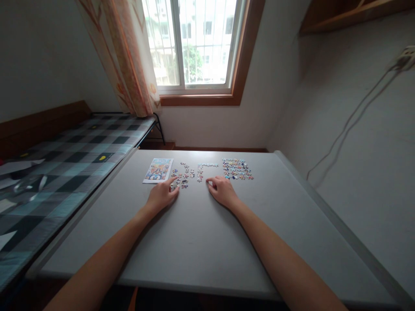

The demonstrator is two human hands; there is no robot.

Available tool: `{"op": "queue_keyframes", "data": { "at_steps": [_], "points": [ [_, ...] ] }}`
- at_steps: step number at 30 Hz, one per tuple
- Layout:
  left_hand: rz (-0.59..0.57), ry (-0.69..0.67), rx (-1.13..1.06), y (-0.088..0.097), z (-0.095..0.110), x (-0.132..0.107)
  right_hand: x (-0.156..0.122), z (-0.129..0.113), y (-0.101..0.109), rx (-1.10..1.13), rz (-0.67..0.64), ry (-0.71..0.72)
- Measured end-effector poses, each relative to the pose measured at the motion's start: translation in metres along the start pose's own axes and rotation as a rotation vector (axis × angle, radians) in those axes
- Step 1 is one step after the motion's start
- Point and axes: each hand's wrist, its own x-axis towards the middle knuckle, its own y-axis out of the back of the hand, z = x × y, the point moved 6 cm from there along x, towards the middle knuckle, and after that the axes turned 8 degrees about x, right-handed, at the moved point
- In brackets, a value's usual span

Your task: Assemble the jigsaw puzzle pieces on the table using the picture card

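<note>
My left hand point(162, 193) rests on the table at the lower left of some loose jigsaw pieces point(183, 182). Its thumb and index finger are apart, with pieces between and beside them; none is visibly gripped. My right hand point(222, 190) lies on the table with index finger and thumb slightly apart and no piece visible in it. Its fingertips are just right of a joined, L-shaped puzzle border point(199, 172). Beyond it, to the right, many loose puzzle pieces point(238, 168) are spread in a rough block. A printed picture sheet point(158, 170) lies left of my left hand.
The grey table point(194, 250) has raised side edges. To the left stands a bed with a checked cover point(97, 147), papers on it. Ahead are a curtain point(129, 65) and a barred window point(204, 43). A cable point(350, 121) hangs along the right wall.
</note>
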Motion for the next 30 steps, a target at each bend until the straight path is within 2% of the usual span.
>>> {"op": "queue_keyframes", "data": {
  "at_steps": [12,30],
  "points": [
    [-0.094,-0.022,0.074,0.0005,0.0071,-0.0029,0.0008,-0.0002,-0.0002,-0.005,-0.001,-0.007],
    [-0.054,-0.045,0.055,-0.0010,0.0042,-0.0020,0.0004,0.0009,-0.0008,0.001,0.012,0.011]
  ]
}}
